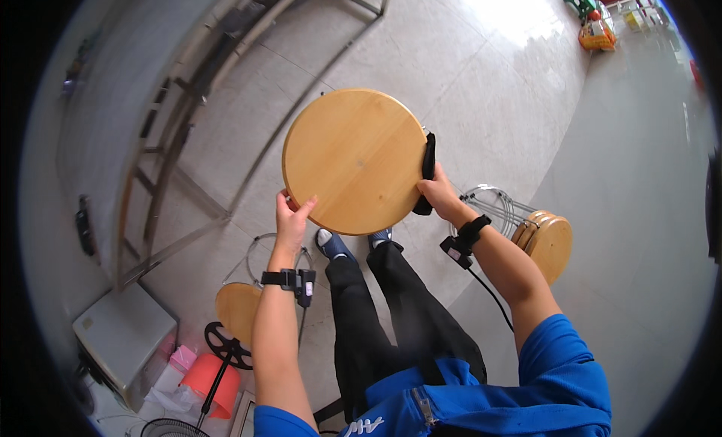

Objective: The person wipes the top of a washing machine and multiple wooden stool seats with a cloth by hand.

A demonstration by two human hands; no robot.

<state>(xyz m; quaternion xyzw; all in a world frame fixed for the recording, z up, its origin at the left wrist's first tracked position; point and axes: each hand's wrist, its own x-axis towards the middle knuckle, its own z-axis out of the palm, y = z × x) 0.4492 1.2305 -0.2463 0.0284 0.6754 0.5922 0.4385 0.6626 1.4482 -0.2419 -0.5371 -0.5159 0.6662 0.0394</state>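
Observation:
A round wooden stool seat (355, 160) is held up in front of me, its flat face towards the camera. My left hand (293, 220) grips its lower left edge, thumb on top and fingers under the rim. At the right edge, my right hand (440, 194) holds the seat by its side, beside a black strap-like piece (429, 166) that touches the rim. What lies under the seat is mostly hidden. Both wrists wear black straps with small boxes and cables.
Stacked stools (551, 245) with metal legs lie to the right. Another wooden stool (240, 310) is at the lower left, near a fan (175, 428), a coral bin (211, 380) and a white cabinet (127, 335). A metal-framed table (175, 121) stands left.

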